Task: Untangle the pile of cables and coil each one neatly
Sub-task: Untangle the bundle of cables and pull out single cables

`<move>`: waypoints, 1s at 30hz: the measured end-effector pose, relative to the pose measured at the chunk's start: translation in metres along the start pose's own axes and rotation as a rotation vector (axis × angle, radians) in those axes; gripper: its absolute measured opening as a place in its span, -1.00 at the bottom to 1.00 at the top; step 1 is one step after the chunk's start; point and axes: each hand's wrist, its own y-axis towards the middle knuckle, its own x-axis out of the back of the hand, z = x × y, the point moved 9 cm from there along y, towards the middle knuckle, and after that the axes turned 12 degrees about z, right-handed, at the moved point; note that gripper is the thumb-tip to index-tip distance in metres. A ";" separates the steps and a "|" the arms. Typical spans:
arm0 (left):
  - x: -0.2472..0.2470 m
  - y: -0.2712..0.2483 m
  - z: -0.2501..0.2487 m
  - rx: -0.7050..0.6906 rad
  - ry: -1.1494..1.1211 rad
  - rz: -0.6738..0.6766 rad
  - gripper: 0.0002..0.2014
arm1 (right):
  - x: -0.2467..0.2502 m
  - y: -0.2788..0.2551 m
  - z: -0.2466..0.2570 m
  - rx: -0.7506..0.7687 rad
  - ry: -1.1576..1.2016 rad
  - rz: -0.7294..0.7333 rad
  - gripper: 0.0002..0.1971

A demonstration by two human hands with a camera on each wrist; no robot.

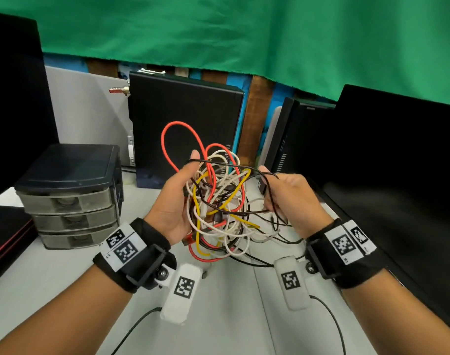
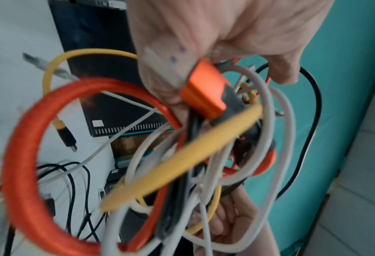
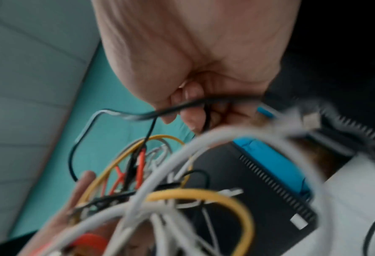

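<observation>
A tangle of cables in red, white, yellow and black hangs in the air above the white desk. My left hand grips the tangle from its left side, thumb up, with a red loop rising above it. In the left wrist view, the left hand has its fingers curled round the bundle beside an orange plug. On the right side my right hand pinches a thin black cable near its black plug. In the blurred right wrist view, the right hand's fingers curl round that black cable.
A grey drawer unit stands at the left, with a closed laptop beside it. A black computer case stands behind the hands, and dark monitors line the right. Loose cable ends trail onto the desk.
</observation>
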 end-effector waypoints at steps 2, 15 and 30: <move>-0.001 0.001 -0.001 -0.013 0.000 0.018 -0.40 | 0.007 0.002 -0.002 0.009 -0.097 -0.009 -0.49; 0.011 0.004 -0.004 -0.048 -0.074 0.004 -0.47 | -0.014 -0.013 0.001 0.034 0.539 0.141 -0.47; 0.025 0.002 -0.003 0.002 -0.084 -0.094 -0.39 | -0.007 -0.005 -0.002 0.010 0.729 0.136 -0.33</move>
